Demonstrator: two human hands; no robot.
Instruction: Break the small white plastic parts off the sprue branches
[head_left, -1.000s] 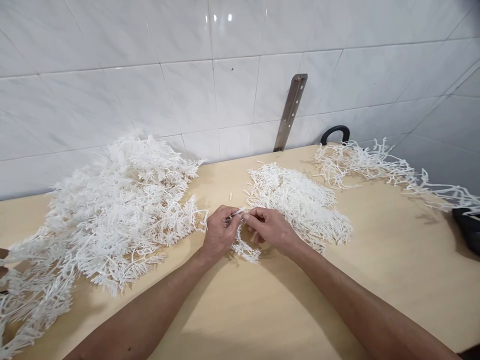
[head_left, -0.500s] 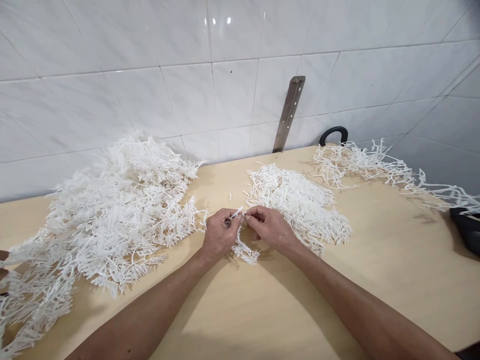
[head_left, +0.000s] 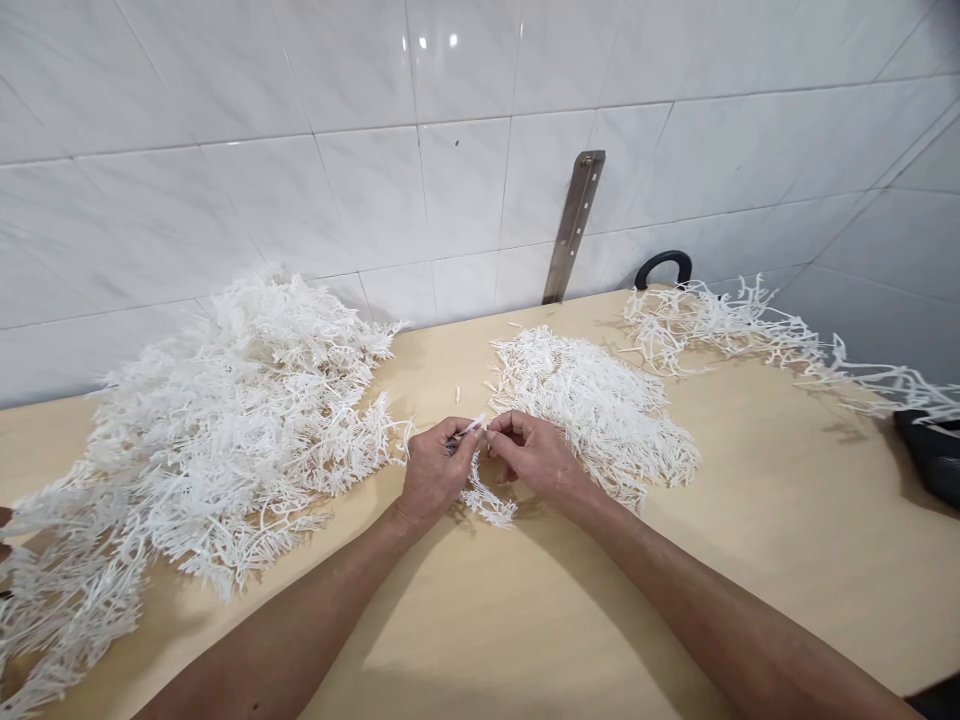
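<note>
My left hand [head_left: 439, 468] is closed around a white branched plastic strand [head_left: 489, 503], part of which hangs below the fingers onto the table. My right hand [head_left: 534, 455] meets it with thumb and forefinger pinched at the strand's upper end. The fingertips of both hands nearly touch. Just to the right of my right hand lies a heap of small loose white plastic pieces [head_left: 592, 410]. A far larger pile of tangled white branched strands [head_left: 255, 430] stands to the left of my left hand.
Thin bare white branches [head_left: 720, 325] stretch along the right back edge, near a black curved handle [head_left: 664, 262]. A black object [head_left: 934, 455] sits at the right. A metal bracket [head_left: 574, 225] is on the tiled wall. Another person's fingers [head_left: 6, 535] show at the left edge.
Both hands stay in nearly the same place, with the right fingertips slightly closer to the left ones. The whole view has shifted a little.
</note>
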